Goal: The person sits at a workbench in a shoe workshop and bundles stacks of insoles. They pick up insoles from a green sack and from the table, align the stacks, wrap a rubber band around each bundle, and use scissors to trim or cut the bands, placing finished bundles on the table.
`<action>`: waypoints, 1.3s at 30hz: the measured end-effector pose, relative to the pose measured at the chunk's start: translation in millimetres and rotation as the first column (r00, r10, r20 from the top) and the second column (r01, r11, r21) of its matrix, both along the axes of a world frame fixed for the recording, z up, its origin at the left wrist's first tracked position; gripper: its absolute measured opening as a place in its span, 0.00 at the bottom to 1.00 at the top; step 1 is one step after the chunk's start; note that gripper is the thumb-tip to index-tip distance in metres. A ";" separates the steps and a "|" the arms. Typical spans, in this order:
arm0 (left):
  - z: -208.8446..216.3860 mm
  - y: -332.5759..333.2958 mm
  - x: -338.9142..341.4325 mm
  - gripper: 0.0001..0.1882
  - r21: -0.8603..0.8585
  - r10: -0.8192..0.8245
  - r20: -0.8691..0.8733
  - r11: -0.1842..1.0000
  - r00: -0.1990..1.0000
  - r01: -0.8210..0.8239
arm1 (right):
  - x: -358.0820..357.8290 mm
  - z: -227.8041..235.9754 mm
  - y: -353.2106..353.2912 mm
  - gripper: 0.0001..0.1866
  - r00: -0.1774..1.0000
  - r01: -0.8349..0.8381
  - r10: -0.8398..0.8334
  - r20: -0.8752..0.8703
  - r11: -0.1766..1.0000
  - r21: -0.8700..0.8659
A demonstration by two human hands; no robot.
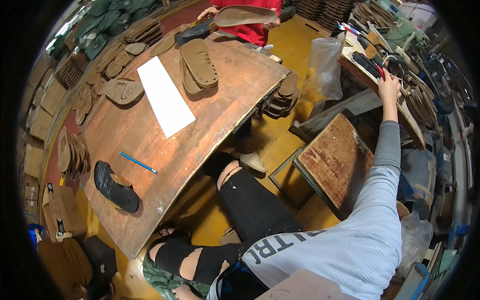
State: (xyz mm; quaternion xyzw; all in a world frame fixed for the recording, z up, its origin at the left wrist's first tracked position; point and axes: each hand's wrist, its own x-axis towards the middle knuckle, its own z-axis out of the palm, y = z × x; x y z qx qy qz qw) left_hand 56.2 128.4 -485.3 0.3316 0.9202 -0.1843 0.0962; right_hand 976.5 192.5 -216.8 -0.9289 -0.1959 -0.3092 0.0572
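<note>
My right arm stretches out to a cluttered wooden side bench (367, 80). There my right hand (389, 91) is closed on a red-handled tool (381, 72); its working end cannot be made out among dark tools. My left hand (185, 292) rests low by my lap, beside green sheeting (172, 277), its fingers partly hidden. On the wooden table (210, 130) lie a white tapered sheet (165, 97), a blue pencil (138, 163) and a black shoe upper on a form (115, 187). Brown sole-shaped pieces (200, 62) overlap beyond the sheet, with another brown shoe piece (124, 91) to the left.
Across the table a person in red (250, 35) holds a brown sole (245, 16). A wooden-topped stool (337, 160) stands between table and bench. Clear plastic bags (325, 67), stacked soles (282, 97) and cardboard boxes (65, 207) surround the work area.
</note>
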 end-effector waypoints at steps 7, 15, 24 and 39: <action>-40.5 -51.4 -33.1 0.44 0.384 0.110 -0.025 0.919 0.994 -0.092 | 32.5 8.0 -6.8 0.27 0.934 -0.356 0.357 -0.024 0.934 0.043; -40.4 4.6 -51.1 0.29 0.532 0.025 0.842 0.118 0.538 -0.838 | -192.2 37.2 72.1 0.15 0.467 -0.831 0.820 0.331 0.535 -0.151; -27.7 21.7 -44.8 0.47 0.247 -0.194 0.942 -0.156 0.275 -0.956 | -606.9 -91.3 65.9 0.09 -0.776 -0.631 0.399 -0.489 -0.483 0.607; -13.7 -46.9 -8.0 0.37 0.427 -0.153 0.904 0.304 0.398 -0.852 | -926.1 -256.6 37.4 0.27 -0.464 -0.632 0.159 -0.871 -0.749 0.200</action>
